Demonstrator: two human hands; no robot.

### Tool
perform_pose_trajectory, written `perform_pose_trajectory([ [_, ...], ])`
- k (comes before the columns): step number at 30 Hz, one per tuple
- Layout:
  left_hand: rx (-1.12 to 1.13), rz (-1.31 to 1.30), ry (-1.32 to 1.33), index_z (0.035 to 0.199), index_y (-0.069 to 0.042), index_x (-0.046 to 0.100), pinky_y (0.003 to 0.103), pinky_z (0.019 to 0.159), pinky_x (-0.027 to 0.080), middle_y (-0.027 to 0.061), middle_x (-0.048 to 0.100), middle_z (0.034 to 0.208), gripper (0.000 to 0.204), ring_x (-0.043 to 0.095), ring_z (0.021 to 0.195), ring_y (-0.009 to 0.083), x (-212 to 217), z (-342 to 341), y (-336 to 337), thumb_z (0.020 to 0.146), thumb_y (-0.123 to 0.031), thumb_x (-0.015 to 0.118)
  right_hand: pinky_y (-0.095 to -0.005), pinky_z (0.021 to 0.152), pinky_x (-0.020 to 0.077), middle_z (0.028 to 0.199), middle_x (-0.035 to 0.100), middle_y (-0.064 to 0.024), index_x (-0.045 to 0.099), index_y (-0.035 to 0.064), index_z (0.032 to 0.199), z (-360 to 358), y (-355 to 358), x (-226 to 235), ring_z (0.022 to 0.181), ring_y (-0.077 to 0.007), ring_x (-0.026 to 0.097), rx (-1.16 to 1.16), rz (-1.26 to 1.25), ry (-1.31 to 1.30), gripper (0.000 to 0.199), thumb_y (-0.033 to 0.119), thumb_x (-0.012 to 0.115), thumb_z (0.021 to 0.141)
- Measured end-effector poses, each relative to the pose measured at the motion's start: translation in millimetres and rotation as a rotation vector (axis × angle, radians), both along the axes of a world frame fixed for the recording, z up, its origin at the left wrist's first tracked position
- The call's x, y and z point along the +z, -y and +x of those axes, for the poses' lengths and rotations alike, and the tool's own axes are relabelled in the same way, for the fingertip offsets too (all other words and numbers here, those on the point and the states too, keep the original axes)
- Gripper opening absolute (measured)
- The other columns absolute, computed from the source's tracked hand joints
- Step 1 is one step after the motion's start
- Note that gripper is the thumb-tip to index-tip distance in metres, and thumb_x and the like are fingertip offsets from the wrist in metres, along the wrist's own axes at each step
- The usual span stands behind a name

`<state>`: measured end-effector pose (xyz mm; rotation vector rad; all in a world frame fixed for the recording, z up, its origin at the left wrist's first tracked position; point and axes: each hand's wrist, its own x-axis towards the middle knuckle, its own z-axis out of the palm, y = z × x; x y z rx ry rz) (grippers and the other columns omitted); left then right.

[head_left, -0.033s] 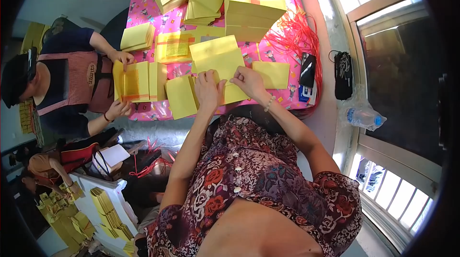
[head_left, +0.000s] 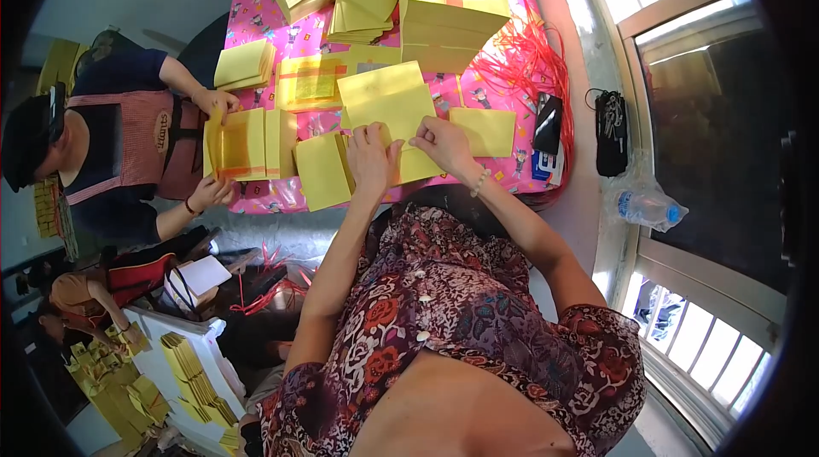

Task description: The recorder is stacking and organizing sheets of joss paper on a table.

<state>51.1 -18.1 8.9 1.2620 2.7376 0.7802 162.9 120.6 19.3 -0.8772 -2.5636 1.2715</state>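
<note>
I count two bare hands of the wearer, both at one yellow paper stack (head_left: 388,103) near the front of the table. The left hand (head_left: 371,159) lies on its left part, fingers side by side and thumb spread away. The right hand (head_left: 442,146) has its fingertips drawn together over the paper; I can't tell whether they pinch a sheet. The hands are near each other but apart.

One yellow folded packet (head_left: 324,171) is just beside the left hand, and one yellow pad (head_left: 483,133) is just right of the right hand. Farther left I count two hands of one co-worker (head_left: 124,137) on one yellow packet with an orange strip (head_left: 239,146).

For edges: the table's front edge runs close to the wearer's floral dress (head_left: 444,286). One tall yellow block (head_left: 452,39) bounds the far side. Rightward, pink tablecloth (head_left: 486,97) shows behind the pad, and a narrow strip of it separates the pad from one black phone (head_left: 548,123). Beyond the table's right edge, the sill side holds one black pouch (head_left: 611,133) and one clear bottle (head_left: 653,210).
</note>
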Motion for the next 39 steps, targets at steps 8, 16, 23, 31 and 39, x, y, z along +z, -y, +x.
perform_pose_trajectory([
  [8,-0.003,0.01,0.043,0.117,-0.004,0.053,0.047,0.083,0.045,0.0187,0.052,0.11,0.049,0.053,0.102,0.0374,2,2,3,0.08,-0.027,0.075,-0.0335,0.053,0.0444,0.063,0.057,-0.0028,0.062,0.0076,0.079,-4,2,-3,0.056,-0.017,0.055,0.001,0.078,-0.025,0.026,0.026,0.08,0.076],
  [16,-0.163,0.158,0.166,0.122,-0.01,0.056,0.044,0.085,0.042,0.018,0.047,0.106,0.044,0.049,0.1,0.0345,-6,-32,32,0.083,-0.021,0.073,-0.0325,0.055,0.0447,0.065,0.057,-0.0031,0.062,0.0066,0.078,-3,1,-5,0.059,-0.0164,0.055,-0.022,-0.029,-0.028,0.025,0.022,0.08,0.075],
  [23,-0.127,0.257,0.446,0.123,-0.009,0.06,0.032,0.075,0.045,0.012,0.043,0.106,0.041,0.047,0.095,0.0246,-6,-32,35,0.084,-0.017,0.071,-0.0269,0.051,0.0398,0.06,0.049,0.001,0.06,0.0051,0.082,9,-10,-24,0.055,-0.0081,0.046,-0.095,-0.233,-0.105,0.019,0.013,0.078,0.078],
  [31,-0.26,0.376,0.665,0.127,-0.01,0.062,0.022,0.072,0.04,0.0042,0.041,0.106,0.043,0.043,0.088,0.0132,-31,-52,52,0.084,-0.006,0.066,-0.0262,0.052,0.0377,0.06,0.045,0.0025,0.06,0.0047,0.082,9,-10,-24,0.056,-0.0076,0.041,-0.041,-0.253,-0.16,0.018,0.009,0.077,0.079],
  [39,-0.287,0.383,0.728,0.126,-0.009,0.063,0.022,0.077,0.041,0.0028,0.042,0.107,0.042,0.044,0.089,0.0118,-30,-59,55,0.084,-0.002,0.064,-0.0241,0.052,0.0364,0.062,0.043,0.0057,0.06,0.0047,0.082,11,-11,-28,0.058,-0.0046,0.039,-0.061,-0.39,-0.202,0.017,0.008,0.076,0.08],
])
